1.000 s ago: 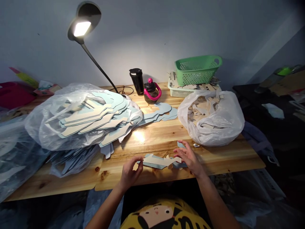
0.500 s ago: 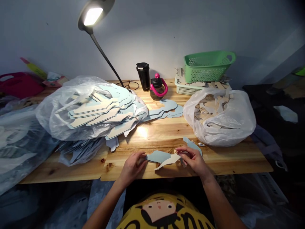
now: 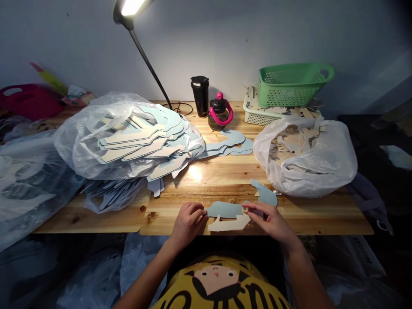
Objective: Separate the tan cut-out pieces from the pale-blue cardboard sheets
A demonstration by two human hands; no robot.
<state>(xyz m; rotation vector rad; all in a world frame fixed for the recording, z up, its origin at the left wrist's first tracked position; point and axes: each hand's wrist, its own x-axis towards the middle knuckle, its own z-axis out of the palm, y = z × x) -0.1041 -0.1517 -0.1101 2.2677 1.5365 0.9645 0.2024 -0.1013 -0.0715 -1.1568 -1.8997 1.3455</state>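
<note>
Near the table's front edge lies a blue cut-out piece (image 3: 225,209), its left end pinched by my left hand (image 3: 189,221). My right hand (image 3: 265,218) has thumb and fingertips together at the right end of the blue piece, around a small bit of cream material. A cream strip (image 3: 229,225) with a notched upper edge sits just below the blue piece, its right end reaching my right fingertips. Another blue curved piece (image 3: 267,195) rests behind my right hand. What lies under my right fingers is partly hidden.
A plastic bag of stacked blue and cream cut-outs (image 3: 135,141) is at the left. At the right stands a white bag of scraps (image 3: 309,171). Behind are a black tumbler (image 3: 201,98), a pink-handled bottle (image 3: 219,115), a green basket (image 3: 289,88) and a lamp (image 3: 148,64).
The cream strip has turned flatter and now lies below the blue piece instead of crossing its right part. The whole view has shifted slightly.
</note>
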